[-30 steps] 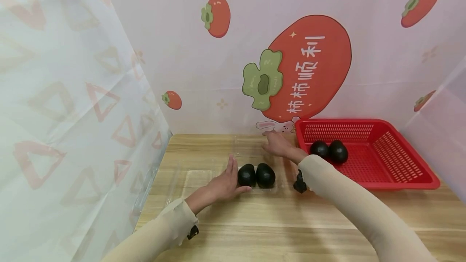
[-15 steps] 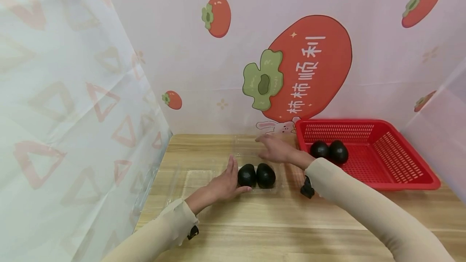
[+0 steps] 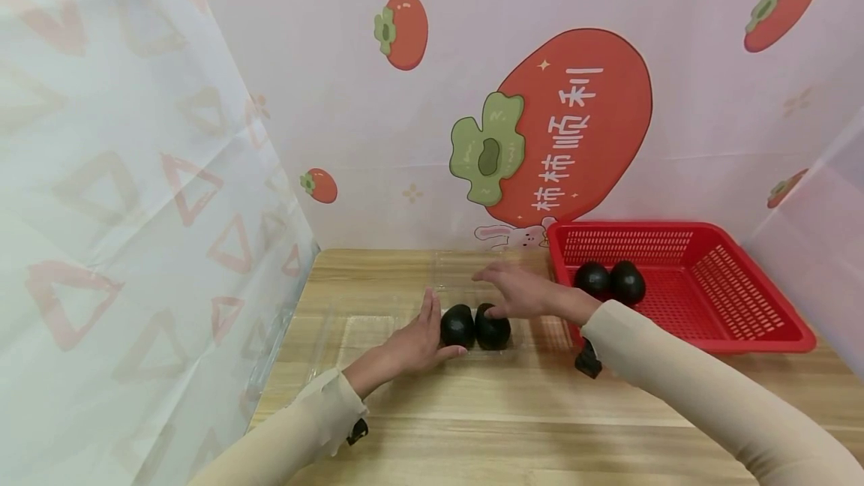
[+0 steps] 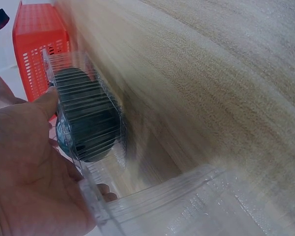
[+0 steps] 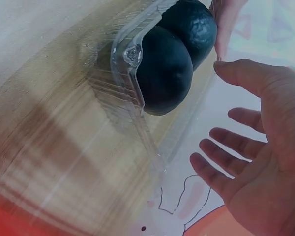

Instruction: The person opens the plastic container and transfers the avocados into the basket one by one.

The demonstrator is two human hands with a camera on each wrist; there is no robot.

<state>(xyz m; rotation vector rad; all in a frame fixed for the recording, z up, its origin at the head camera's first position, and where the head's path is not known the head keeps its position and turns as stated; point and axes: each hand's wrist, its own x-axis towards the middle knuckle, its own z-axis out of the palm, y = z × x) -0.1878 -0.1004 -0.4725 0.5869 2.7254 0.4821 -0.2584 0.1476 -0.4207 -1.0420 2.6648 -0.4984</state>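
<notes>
Avocados (image 3: pixel 457 328) | left grip (image 3: pixel 413 342): straight-fingered beside them | right grip (image 3: pixel 525 291): loosely spread nearby

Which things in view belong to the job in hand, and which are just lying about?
In the work, apparently: left hand; right hand; clear container; two dark fruits inside; probably the red basket with two more fruits.

Only surroundings: wooden table; printed backdrop.
</notes>
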